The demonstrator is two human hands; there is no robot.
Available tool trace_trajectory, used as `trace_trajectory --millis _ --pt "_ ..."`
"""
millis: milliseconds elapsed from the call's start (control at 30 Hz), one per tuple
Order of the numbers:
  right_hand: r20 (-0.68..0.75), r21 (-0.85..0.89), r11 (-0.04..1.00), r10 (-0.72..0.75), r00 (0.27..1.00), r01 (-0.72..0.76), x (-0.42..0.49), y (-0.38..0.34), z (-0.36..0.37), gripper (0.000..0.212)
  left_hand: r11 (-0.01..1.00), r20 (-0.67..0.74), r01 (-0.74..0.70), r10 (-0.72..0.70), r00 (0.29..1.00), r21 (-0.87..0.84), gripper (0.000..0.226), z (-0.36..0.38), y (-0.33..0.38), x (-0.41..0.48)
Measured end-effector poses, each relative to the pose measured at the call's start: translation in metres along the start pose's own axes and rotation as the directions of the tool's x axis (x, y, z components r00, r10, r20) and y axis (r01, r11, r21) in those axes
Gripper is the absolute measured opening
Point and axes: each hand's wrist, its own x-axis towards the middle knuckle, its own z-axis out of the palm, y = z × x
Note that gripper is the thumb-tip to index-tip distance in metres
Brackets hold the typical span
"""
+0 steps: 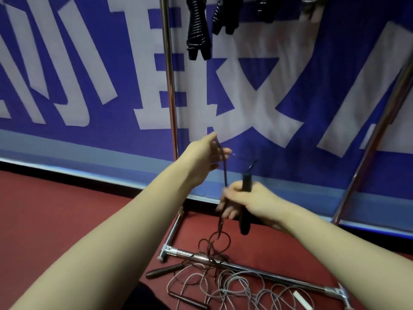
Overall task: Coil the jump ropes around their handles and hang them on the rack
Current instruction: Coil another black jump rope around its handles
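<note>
The fingers of the right hand [252,204] are curled round a black handle [244,222], which is gripped near its middle and held almost upright, both ends showing beyond the fist. A dark rope [224,171] is pinched between the thumb and fingers of the left hand [205,157], which is raised higher and further forward; the grip is blurred but the rope is seen running taut from those fingers down past the right hand's knuckles. Below the hands the rope drops into loose loops that lie over the rack's chrome base bar [268,272] on the red floor [67,220]. A grey rope [241,287] is spread in tangled coils just in front of the bar, and two dark loose handles [164,270] are lying beside it. Behind the left hand the rack's upright pole [168,74] is seen against a blue banner [301,63], and coiled ropes [197,30] are hung at the top of the view.
</note>
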Motion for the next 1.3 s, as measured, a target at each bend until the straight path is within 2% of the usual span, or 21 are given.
trace_trajectory --millis 67,100,200,267,367,400,500,567,600,633,667,700,733,767,800,867,967,1067,1167,1233,1300 --pt "-0.143 0.191 0.978 -0.057 0.988 0.084 0.000 -0.014 -0.011 0.022 0.991 0.062 0.036 -0.044 0.997 0.127 0.056 -0.011 -0.017 0.002" --pt "-0.199 0.307 0.943 -0.067 0.978 0.126 0.001 -0.022 -0.017 0.023 0.982 0.151 0.059 -0.087 0.985 0.178 0.067 -0.015 -0.027 0.002" --pt "-0.261 0.505 0.840 -0.068 0.963 0.197 0.002 -0.040 -0.029 0.025 0.954 0.456 0.116 -0.237 0.858 0.278 0.084 -0.023 -0.053 -0.002" --pt "-0.271 0.563 0.797 -0.072 0.960 0.218 0.002 -0.045 -0.033 0.027 0.936 0.516 0.088 -0.264 0.815 0.340 0.066 -0.028 -0.062 -0.003" --pt "-0.288 0.682 0.681 -0.085 0.954 0.266 0.007 -0.051 -0.037 0.028 0.834 0.484 -0.082 -0.234 0.843 0.546 0.012 -0.033 -0.077 -0.003" --pt "-0.293 0.697 0.659 -0.099 0.951 0.283 0.009 -0.052 -0.039 0.028 0.783 0.474 -0.099 -0.265 0.839 0.614 0.005 -0.035 -0.083 -0.001" --pt "-0.294 0.739 0.599 -0.124 0.948 0.308 0.013 -0.054 -0.042 0.027 0.674 0.414 -0.063 -0.374 0.830 0.736 0.011 -0.044 -0.099 0.005" --pt "-0.327 0.757 0.579 -0.069 0.943 0.304 0.019 -0.048 -0.051 0.026 0.628 0.351 -0.045 -0.374 0.859 0.777 0.016 -0.047 -0.105 0.010" --pt "-0.338 0.736 0.626 0.010 0.941 0.258 0.024 -0.042 -0.058 0.026 0.570 0.291 -0.051 -0.340 0.894 0.820 0.018 -0.049 -0.108 0.015" --pt "-0.344 0.672 0.727 0.135 0.929 0.143 0.028 -0.032 -0.065 0.026 0.501 0.229 -0.059 -0.285 0.931 0.863 0.019 -0.051 -0.110 0.020" --pt "-0.331 0.542 0.838 0.282 0.900 -0.063 0.030 -0.019 -0.071 0.026 0.465 0.175 -0.058 -0.214 0.961 0.884 0.018 -0.052 -0.111 0.025" --pt "-0.300 0.352 0.885 0.416 0.859 -0.305 0.031 -0.005 -0.076 0.030 0.481 0.134 -0.052 -0.138 0.981 0.875 0.019 -0.053 -0.110 0.028" --pt "-0.246 0.157 0.849 0.528 0.813 -0.504 0.030 0.007 -0.078 0.037 0.511 0.094 -0.049 -0.063 0.994 0.858 0.019 -0.053 -0.109 0.032" --pt "-0.205 -0.003 0.787 0.604 0.770 -0.617 0.029 0.015 -0.076 0.041 0.542 0.044 -0.040 0.005 0.999 0.840 0.017 -0.054 -0.106 0.035" --pt "-0.201 -0.109 0.747 0.630 0.750 -0.656 0.029 0.019 -0.073 0.043 0.570 -0.013 -0.028 0.067 0.998 0.821 0.016 -0.054 -0.102 0.036" --pt "-0.257 -0.167 0.776 0.561 0.787 -0.608 0.032 0.019 -0.068 0.040 0.615 -0.107 -0.020 0.169 0.980 0.788 0.012 -0.054 -0.098 0.035" --pt "-0.346 -0.069 0.937 0.299 0.889 -0.341 0.039 0.013 -0.060 0.029 0.592 -0.079 -0.152 0.346 0.935 0.792 0.018 -0.051 -0.094 0.032" --pt "-0.225 -0.079 0.989 0.101 0.969 -0.121 0.039 0.005 -0.045 0.014 0.663 0.043 -0.319 0.398 0.917 0.677 0.020 -0.035 -0.087 0.022" --pt "-0.124 -0.245 0.967 0.036 0.992 -0.066 0.038 0.001 -0.034 0.026 0.663 0.122 -0.424 0.452 0.884 0.617 0.020 -0.025 -0.078 0.018" --pt "-0.163 -0.185 0.982 0.002 0.987 -0.033 0.038 -0.003 -0.031 0.019 0.647 0.103 -0.428 0.477 0.873 0.631 0.021 -0.026 -0.075 0.018" --pt "-0.217 -0.031 0.998 0.053 0.975 -0.062 0.038 -0.005 -0.030 0.031 0.631 0.079 -0.401 0.475 0.877 0.664 0.022 -0.028 -0.075 0.018"
